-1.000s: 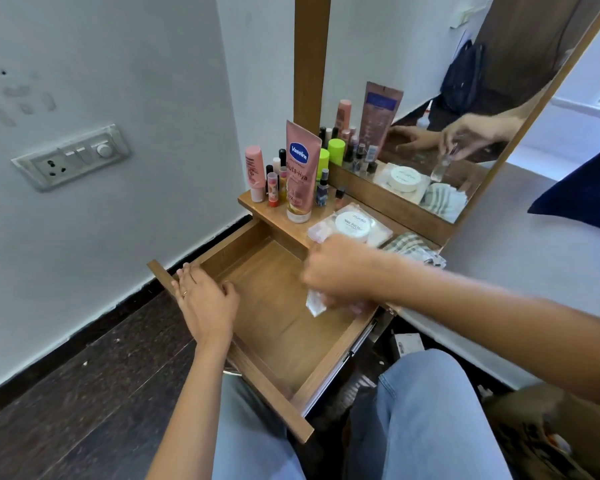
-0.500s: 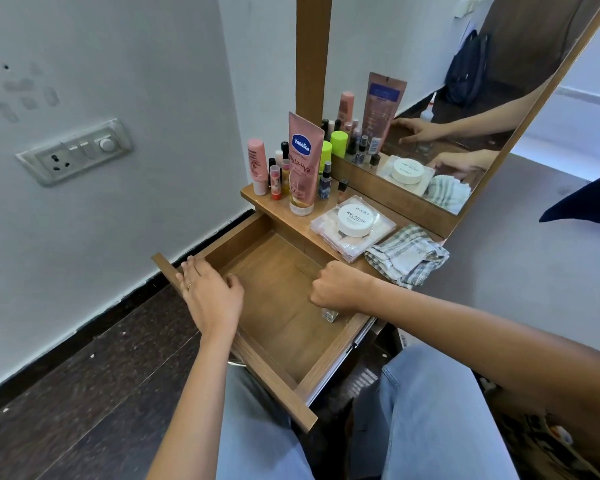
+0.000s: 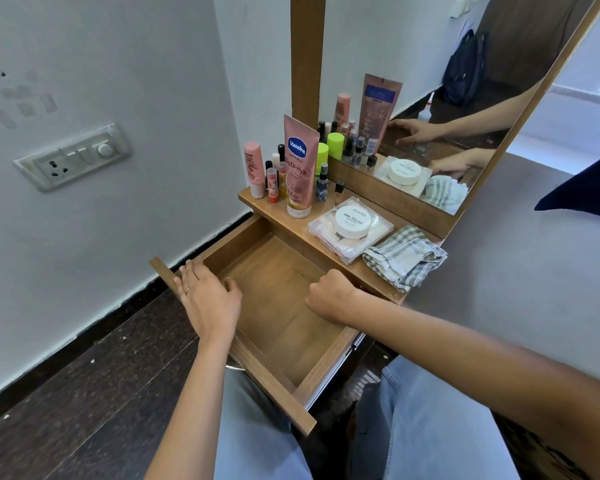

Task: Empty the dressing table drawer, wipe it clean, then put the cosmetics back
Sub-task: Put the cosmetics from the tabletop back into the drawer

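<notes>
Cosmetics [image 3: 297,168] wait beyond the curled right hand [image 3: 329,297] — its contents hidden — while the flat left hand [image 3: 208,299] steadies the emptied drawer [image 3: 284,341].

Wooden shelf [image 3: 281,216] is loaded as follows: small bottles and sticks [image 3: 274,174] are clustered upright at the wall end, Vaseline tube [image 3: 300,164] is stood on its cap beside them, clear case [image 3: 378,233] is laid flat mid-shelf, checked cloth [image 3: 404,259] is crumpled at the other end.
</notes>
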A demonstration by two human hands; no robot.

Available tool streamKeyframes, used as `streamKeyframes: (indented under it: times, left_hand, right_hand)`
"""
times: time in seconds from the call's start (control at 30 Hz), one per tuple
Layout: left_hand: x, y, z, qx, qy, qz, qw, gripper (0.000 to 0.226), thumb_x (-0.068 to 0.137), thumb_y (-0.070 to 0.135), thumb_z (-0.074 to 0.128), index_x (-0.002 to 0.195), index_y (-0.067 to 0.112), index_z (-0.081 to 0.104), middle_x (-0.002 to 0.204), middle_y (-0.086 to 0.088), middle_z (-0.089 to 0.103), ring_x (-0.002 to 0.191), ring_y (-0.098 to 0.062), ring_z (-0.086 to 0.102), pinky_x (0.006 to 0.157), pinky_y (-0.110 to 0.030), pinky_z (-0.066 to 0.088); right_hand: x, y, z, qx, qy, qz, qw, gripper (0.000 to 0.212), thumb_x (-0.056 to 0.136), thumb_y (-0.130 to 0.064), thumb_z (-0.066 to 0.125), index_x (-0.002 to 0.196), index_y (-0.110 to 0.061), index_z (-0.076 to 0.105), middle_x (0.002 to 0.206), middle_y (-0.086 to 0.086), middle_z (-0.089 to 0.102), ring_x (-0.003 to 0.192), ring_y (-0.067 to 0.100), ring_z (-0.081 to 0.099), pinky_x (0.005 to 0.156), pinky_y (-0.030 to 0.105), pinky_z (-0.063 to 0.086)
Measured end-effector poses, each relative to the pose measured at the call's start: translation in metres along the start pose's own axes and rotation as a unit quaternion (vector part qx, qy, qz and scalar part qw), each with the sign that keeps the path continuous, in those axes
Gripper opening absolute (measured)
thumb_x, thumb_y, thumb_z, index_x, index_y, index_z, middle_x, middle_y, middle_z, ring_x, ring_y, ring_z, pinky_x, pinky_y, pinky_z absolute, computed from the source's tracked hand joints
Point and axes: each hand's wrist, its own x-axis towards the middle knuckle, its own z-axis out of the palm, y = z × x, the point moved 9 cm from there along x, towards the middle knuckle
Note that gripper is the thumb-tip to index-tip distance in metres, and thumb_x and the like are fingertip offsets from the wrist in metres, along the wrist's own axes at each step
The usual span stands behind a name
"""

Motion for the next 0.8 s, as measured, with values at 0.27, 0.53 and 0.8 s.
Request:
streamKeyframes:
  times: [0.27,0.53,0.8]
  left_hand:
    - [0.000,-0.001,0.001,0.008,0.001,0.005,1.000,0.062,0.083,0.017,0.064,0.134,-0.009,0.039,0.142,-0.026,0.041,0.138,-0.035,0.031,0.119,-0.042,0.014]
    - [-0.001,0.000,-0.001,0.000,-0.004,0.003,1.000,0.060,0.083,0.014,0.062,0.132,-0.012,0.039,0.142,-0.028,0.039,0.138,-0.036,0.030,0.119,-0.041,0.012]
    - [-0.001,0.001,-0.001,0.003,-0.002,0.003,1.000,0.060,0.083,0.015,0.061,0.133,-0.010,0.039,0.142,-0.027,0.040,0.138,-0.035,0.030,0.119,-0.041,0.013]
  right_hand:
    - [0.014,-0.017,0.016,-0.040,-0.070,0.096,0.992,0.032,0.098,-0.022,0.046,0.125,-0.010,0.055,0.122,0.009,0.058,0.113,0.028,0.055,0.095,0.040,0.039]
    - [0.013,-0.007,0.032,0.010,-0.099,0.149,0.984,0.037,0.097,-0.025,0.046,0.131,-0.011,0.051,0.127,0.005,0.056,0.120,0.024,0.052,0.101,0.035,0.035]
    - [0.008,0.000,0.035,0.054,-0.088,0.165,0.981,0.037,0.098,-0.022,0.044,0.133,-0.011,0.049,0.131,0.005,0.053,0.123,0.023,0.049,0.104,0.036,0.031]
